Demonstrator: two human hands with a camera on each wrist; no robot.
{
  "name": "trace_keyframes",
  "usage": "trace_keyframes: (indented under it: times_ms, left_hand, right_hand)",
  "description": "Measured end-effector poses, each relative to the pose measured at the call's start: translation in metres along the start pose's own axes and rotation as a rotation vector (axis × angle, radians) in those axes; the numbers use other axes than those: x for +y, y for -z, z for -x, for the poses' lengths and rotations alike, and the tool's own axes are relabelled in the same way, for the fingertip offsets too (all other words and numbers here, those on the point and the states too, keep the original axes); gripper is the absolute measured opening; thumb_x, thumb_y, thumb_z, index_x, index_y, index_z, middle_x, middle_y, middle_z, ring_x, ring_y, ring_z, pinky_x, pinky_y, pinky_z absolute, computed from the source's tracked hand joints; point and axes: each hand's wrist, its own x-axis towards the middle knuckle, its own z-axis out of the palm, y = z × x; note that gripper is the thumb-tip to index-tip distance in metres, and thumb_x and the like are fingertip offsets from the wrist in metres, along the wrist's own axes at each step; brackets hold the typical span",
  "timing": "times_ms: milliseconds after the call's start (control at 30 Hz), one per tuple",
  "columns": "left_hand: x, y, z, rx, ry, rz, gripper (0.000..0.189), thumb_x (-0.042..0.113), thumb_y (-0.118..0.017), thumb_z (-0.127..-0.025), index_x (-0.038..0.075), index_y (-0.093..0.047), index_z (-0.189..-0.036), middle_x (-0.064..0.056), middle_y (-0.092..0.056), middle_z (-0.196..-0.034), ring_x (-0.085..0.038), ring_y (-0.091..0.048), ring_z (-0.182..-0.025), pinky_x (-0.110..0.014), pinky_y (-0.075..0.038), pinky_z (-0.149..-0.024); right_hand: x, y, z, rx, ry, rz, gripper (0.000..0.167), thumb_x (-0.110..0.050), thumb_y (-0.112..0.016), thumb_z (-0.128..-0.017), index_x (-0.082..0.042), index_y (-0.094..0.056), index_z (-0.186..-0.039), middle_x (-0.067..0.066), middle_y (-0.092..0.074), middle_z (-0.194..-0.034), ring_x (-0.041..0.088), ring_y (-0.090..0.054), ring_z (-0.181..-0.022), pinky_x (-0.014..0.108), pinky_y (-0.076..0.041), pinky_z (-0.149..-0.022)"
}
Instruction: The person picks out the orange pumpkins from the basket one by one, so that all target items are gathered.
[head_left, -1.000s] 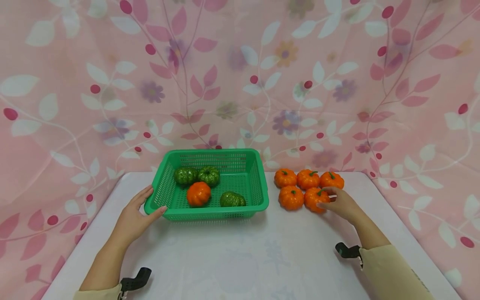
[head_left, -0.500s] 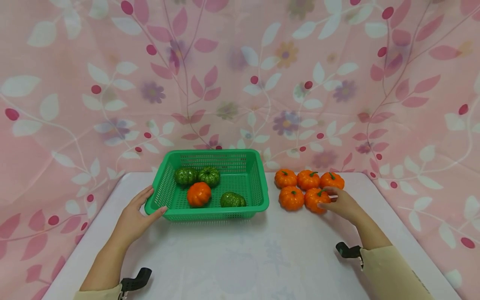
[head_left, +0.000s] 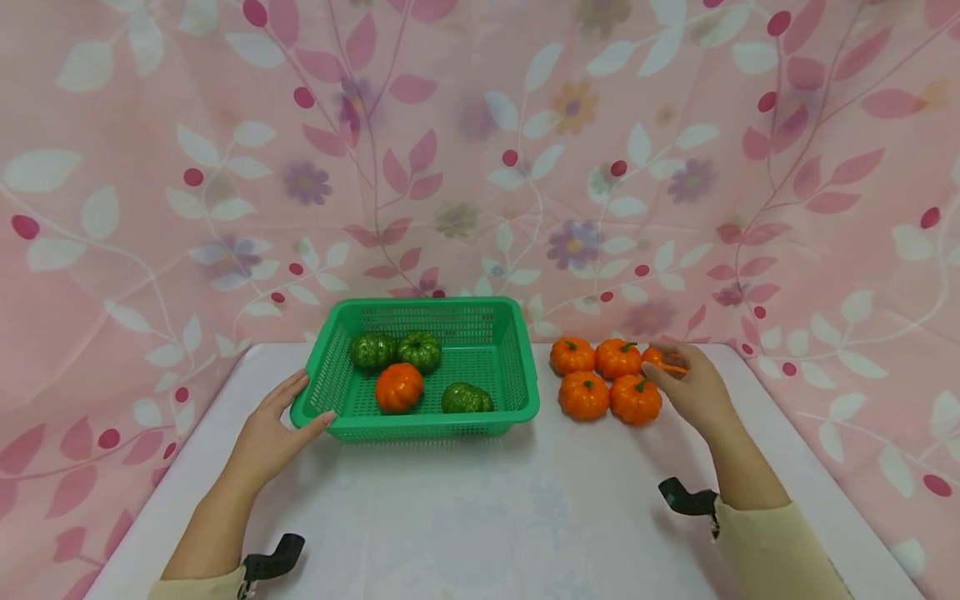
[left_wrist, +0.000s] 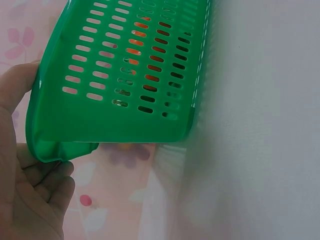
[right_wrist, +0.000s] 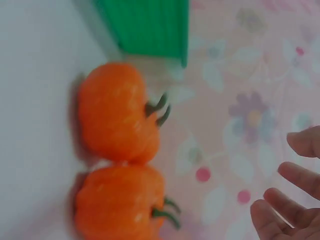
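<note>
My left hand (head_left: pixel 262 442) holds the front left corner of a green plastic basket (head_left: pixel 427 422), thumb on the front rim and fingers at the left side. In the left wrist view the fingertips (left_wrist: pixel 62 172) curl at the basket's rim. My right hand (head_left: pixel 697 392) hovers over the back right orange pumpkin (head_left: pixel 658 357), partly covering it in the head view. Its fingers are spread in the right wrist view, with nothing between them. The front right pumpkin (head_left: pixel 636 400) sits just left of this hand. Inside the basket lie an orange pumpkin (head_left: pixel 399 388) and three green pumpkins (head_left: pixel 418 352).
More small orange pumpkins (head_left: pixel 585 396) stand in two close rows right of the basket. A white cloth covers the table (head_left: pixel 465 517). Directly behind hangs a pink floral curtain (head_left: pixel 480 233). Each wrist carries a black camera mount (head_left: pixel 276 560).
My right hand has left the front right pumpkin and moved back and slightly right, over the back right one. The front right pumpkin stays in place. The left hand and basket have not moved.
</note>
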Motion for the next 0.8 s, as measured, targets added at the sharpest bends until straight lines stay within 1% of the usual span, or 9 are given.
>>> trace_keyframes:
  times_ms: [33,100,200,267,433,567,667,733,800]
  left_hand:
    - [0.000,0.000,0.000,0.000,-0.001,0.001,0.090,0.045,-0.073,-0.090,0.000,-0.032,-0.155,-0.015,-0.028,-0.162,-0.047,-0.025,-0.145,-0.073,-0.029,-0.106]
    - [0.000,0.000,0.000,0.002,-0.004,0.004,0.090,0.046,-0.073,-0.090,0.000,-0.032,-0.155,-0.015,-0.028,-0.162,-0.047,-0.025,-0.145,-0.073,-0.029,-0.106]
    - [0.001,0.000,0.000,0.005,-0.009,0.009,0.089,0.045,-0.073,-0.090,0.000,-0.033,-0.155,-0.015,-0.029,-0.162,-0.047,-0.025,-0.145,-0.072,-0.029,-0.106]
    - [0.000,0.000,0.001,0.006,-0.010,0.010,0.089,0.045,-0.073,-0.090,0.000,-0.033,-0.155,-0.016,-0.029,-0.162,-0.047,-0.025,-0.145,-0.073,-0.029,-0.105]
    - [0.001,0.000,0.001,0.007,-0.012,0.001,0.089,0.044,-0.074,-0.090,-0.001,-0.033,-0.154,-0.017,-0.029,-0.161,-0.047,-0.026,-0.145,-0.073,-0.029,-0.105]
    - [0.001,0.000,0.000,0.004,-0.009,-0.002,0.089,0.044,-0.074,-0.090,-0.001,-0.033,-0.154,-0.017,-0.029,-0.161,-0.048,-0.025,-0.145,-0.073,-0.029,-0.105]
    - [0.001,0.000,0.000,0.002,-0.008,-0.004,0.090,0.045,-0.074,-0.089,-0.001,-0.033,-0.154,-0.017,-0.029,-0.161,-0.047,-0.025,-0.145,-0.073,-0.029,-0.106]
    - [0.000,0.000,0.000,0.002,-0.006,-0.007,0.090,0.045,-0.074,-0.090,-0.001,-0.032,-0.155,-0.016,-0.029,-0.162,-0.047,-0.025,-0.145,-0.073,-0.029,-0.106]
    - [0.001,0.000,0.000,0.001,-0.005,-0.011,0.090,0.046,-0.073,-0.090,-0.001,-0.032,-0.155,-0.016,-0.028,-0.162,-0.047,-0.025,-0.145,-0.073,-0.029,-0.106]
  right_hand:
    - [-0.007,-0.001,0.002,0.026,0.023,-0.011,0.056,-0.038,-0.062,-0.100,-0.002,-0.052,-0.142,0.024,-0.047,-0.143,0.046,-0.051,-0.126,0.053,-0.048,-0.101]
    - [-0.020,-0.005,0.005,0.074,0.075,-0.038,0.047,-0.031,-0.063,-0.100,-0.003,-0.057,-0.137,0.021,-0.051,-0.137,0.041,-0.055,-0.122,0.037,-0.052,-0.098]
    - [-0.038,-0.013,0.007,0.130,0.159,-0.090,0.037,-0.023,-0.064,-0.100,-0.002,-0.061,-0.130,0.016,-0.057,-0.129,0.035,-0.058,-0.117,0.014,-0.049,-0.092]
    - [-0.048,-0.020,0.007,0.143,0.207,-0.130,0.033,-0.020,-0.064,-0.099,-0.002,-0.063,-0.127,0.014,-0.059,-0.126,0.031,-0.059,-0.114,0.008,-0.045,-0.092]
    - [-0.071,-0.037,0.007,0.130,0.269,-0.221,0.029,-0.018,-0.065,-0.099,-0.003,-0.064,-0.124,0.011,-0.060,-0.123,0.028,-0.061,-0.113,0.014,-0.047,-0.095]
    - [-0.086,-0.052,0.002,0.119,0.321,-0.296,0.026,-0.017,-0.066,-0.099,-0.003,-0.066,-0.120,0.011,-0.061,-0.123,0.028,-0.062,-0.112,0.015,-0.048,-0.094]
    - [-0.097,-0.067,-0.003,0.111,0.361,-0.366,0.022,-0.012,-0.065,-0.098,-0.001,-0.067,-0.118,0.012,-0.061,-0.122,0.026,-0.060,-0.111,0.016,-0.048,-0.095]
    - [-0.104,-0.077,-0.006,0.105,0.385,-0.408,0.021,-0.008,-0.065,-0.098,0.001,-0.067,-0.116,0.013,-0.060,-0.121,0.027,-0.059,-0.111,0.019,-0.049,-0.095]
    - [-0.112,-0.089,-0.009,0.100,0.416,-0.435,0.021,-0.007,-0.065,-0.097,0.002,-0.066,-0.116,0.015,-0.060,-0.119,0.028,-0.059,-0.110,0.026,-0.051,-0.097]
